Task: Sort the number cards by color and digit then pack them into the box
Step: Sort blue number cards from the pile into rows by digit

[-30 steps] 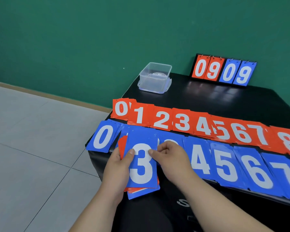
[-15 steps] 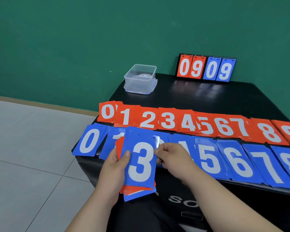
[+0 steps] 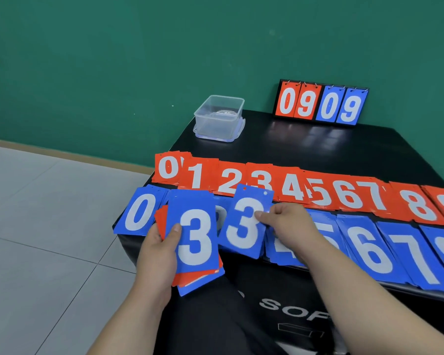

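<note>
My left hand grips a stack of mixed red and blue cards with a blue 3 on top, held off the table's front left corner. My right hand pinches a single blue 3 card just right of the stack, over the blue row. A row of red card piles numbered 0 to 9 lies across the black table. In front of it runs a row of blue piles, partly hidden by my hands. A clear plastic box stands empty at the back left.
A black scoreboard stand showing 09 in red and 09 in blue stands at the table's back edge by the green wall. Grey tiled floor lies to the left of the table. Bare black tabletop shows between the box and the red row.
My right hand has drawn the top blue 3 card off the stack and moved it right, baring another blue 3 on the stack. The camera view has shifted slightly.
</note>
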